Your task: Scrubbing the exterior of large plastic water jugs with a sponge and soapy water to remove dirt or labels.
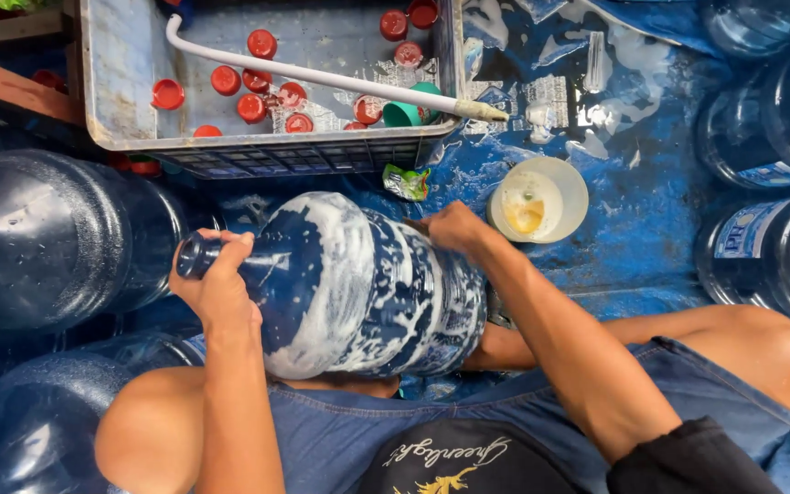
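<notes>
Item: large blue water jug [368, 288], ribbed, translucent, lying on its side across the person's lap, coated in white soap foam. Left hand [217, 279] is wrapping closed around the jug's neck. Right hand [454, 227] is pressing closed against the jug's upper side; whether it is holding anything cannot be told. Nearby: a pale bowl [541, 199] sitting on the wet blue floor [633, 210]; a grey crate [121, 82] holding red caps [226, 80] and a white hose [322, 78]; more jugs [48, 238] standing around.

glossy blue plastic water jug [358, 288] coated in white soapy foam; scuffed grey plastic crate [121, 73]; wet blue tarp [642, 210].
</notes>
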